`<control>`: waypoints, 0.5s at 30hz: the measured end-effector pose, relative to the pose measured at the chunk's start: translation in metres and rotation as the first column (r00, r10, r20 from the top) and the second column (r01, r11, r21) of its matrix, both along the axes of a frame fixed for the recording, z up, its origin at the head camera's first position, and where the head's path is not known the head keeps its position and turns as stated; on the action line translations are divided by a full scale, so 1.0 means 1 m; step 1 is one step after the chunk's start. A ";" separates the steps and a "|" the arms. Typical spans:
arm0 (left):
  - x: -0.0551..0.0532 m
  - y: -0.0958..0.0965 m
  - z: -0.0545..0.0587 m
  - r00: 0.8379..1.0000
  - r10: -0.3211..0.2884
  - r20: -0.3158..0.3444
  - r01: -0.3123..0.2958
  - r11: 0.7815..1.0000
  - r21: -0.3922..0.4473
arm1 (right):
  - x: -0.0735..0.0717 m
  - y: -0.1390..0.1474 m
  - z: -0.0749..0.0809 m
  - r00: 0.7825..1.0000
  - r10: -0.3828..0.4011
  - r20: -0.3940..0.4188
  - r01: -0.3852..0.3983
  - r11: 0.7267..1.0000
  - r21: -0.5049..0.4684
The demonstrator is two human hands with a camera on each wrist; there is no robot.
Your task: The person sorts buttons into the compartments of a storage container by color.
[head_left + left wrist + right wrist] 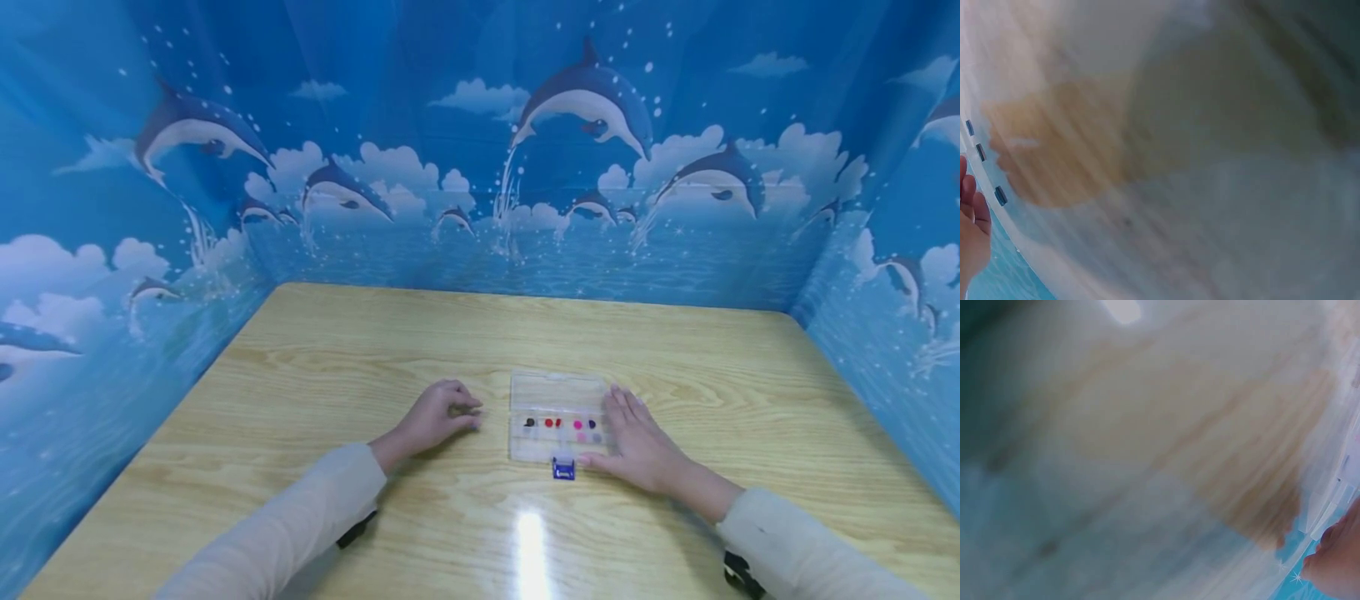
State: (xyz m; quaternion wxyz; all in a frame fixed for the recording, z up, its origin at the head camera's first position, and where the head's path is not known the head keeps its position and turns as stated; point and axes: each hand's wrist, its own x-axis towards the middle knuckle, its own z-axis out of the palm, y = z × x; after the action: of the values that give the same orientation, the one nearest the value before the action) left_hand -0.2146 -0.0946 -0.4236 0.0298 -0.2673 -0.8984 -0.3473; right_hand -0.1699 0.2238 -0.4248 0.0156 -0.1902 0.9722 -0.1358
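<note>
A clear plastic compartment box [522, 451] lies on the table with its transparent lid [551, 392] folded back. Inside sit several small pieces, among them a black piece [530, 422], a red piece [549, 423] and a pink piece [577, 425]. A blue clasp [563, 468] shows at the front edge. Along the box's right side rests my right hand [637, 446], fingers extended, thumb by the front corner. My left hand [435, 417] is left of the box, fingers loosely bent, thumb apart from them, holding nothing visible. Both wrist views catch only part of each hand.
The wood-grain table [360, 333] spreads around the box. Behind it and at both sides hangs a blue curtain [420, 250] printed with dolphins. A bright light reflection lies on the tabletop in front of the box.
</note>
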 end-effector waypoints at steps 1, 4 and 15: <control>0.000 -0.001 -0.001 1.000 -0.011 0.000 0.011 1.000 0.005 | 0.000 0.000 0.000 1.000 0.000 0.000 0.000 1.000 0.001; -0.001 -0.002 -0.002 0.999 -0.047 0.000 0.047 0.999 0.023 | 0.000 0.000 0.000 1.000 -0.001 0.001 0.001 1.000 -0.001; 0.000 -0.006 -0.005 0.993 -0.111 -0.042 0.112 0.994 0.015 | 0.000 0.000 0.001 1.000 0.002 -0.002 -0.002 1.000 -0.006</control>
State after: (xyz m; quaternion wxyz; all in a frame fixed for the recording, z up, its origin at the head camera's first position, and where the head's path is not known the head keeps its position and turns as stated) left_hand -0.2145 -0.1004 -0.4285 0.0312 -0.3239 -0.8781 -0.3507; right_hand -0.1701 0.2237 -0.4240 0.0143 -0.1912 0.9716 -0.1386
